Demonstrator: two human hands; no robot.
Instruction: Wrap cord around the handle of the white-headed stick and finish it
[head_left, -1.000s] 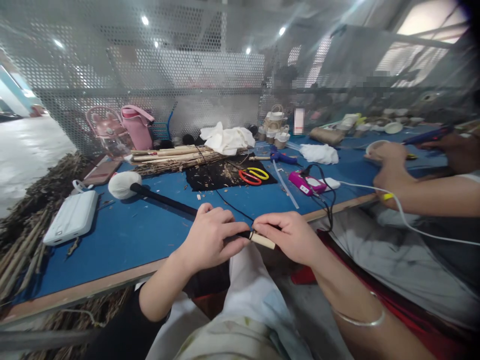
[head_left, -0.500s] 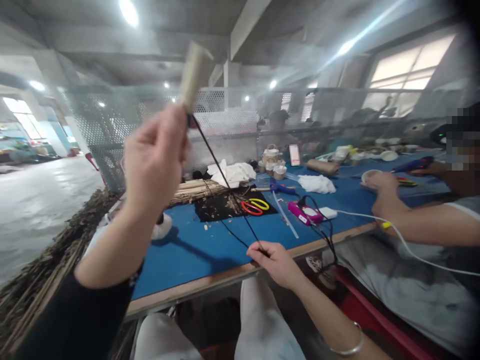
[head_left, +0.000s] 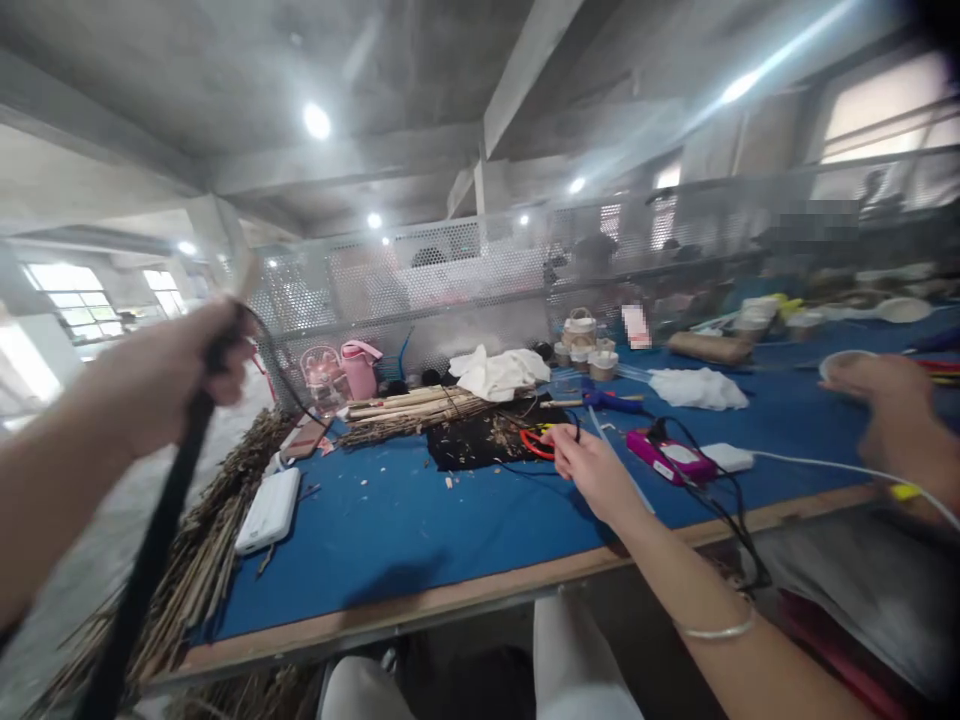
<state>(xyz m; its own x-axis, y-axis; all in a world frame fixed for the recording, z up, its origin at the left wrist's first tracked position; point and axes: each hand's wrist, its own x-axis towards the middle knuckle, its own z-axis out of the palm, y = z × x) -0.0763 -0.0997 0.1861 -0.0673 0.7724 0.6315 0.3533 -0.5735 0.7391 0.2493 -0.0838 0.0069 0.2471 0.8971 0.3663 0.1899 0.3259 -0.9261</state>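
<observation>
My left hand (head_left: 199, 375), blurred and raised at the left, is closed around a pale bundle (head_left: 244, 268) whose top pokes up above the fist. Black cord (head_left: 154, 545) hangs below that hand toward the camera, and a thinner strand curves from it down to the table. Over the table my right hand (head_left: 589, 465) is closed in a pinch, with thin black cord at its fingertips. Just behind these fingers lie scissors (head_left: 534, 442) with red and yellow handles, on a black cloth (head_left: 457, 450) littered with chips.
Dried stalks (head_left: 412, 408) lie behind the cloth under a white cloth (head_left: 499, 370). A white power bank (head_left: 270, 510) is at left, beside more stalks (head_left: 202, 570). Right of my hand are a blue glue gun (head_left: 611, 400) and a purple device (head_left: 667, 458). A co-worker's hand (head_left: 900, 400) holds a bowl.
My left hand has moved left and lower with the pale bundle. My right hand has risen from the table's front edge toward the scissors. The view has turned left.
</observation>
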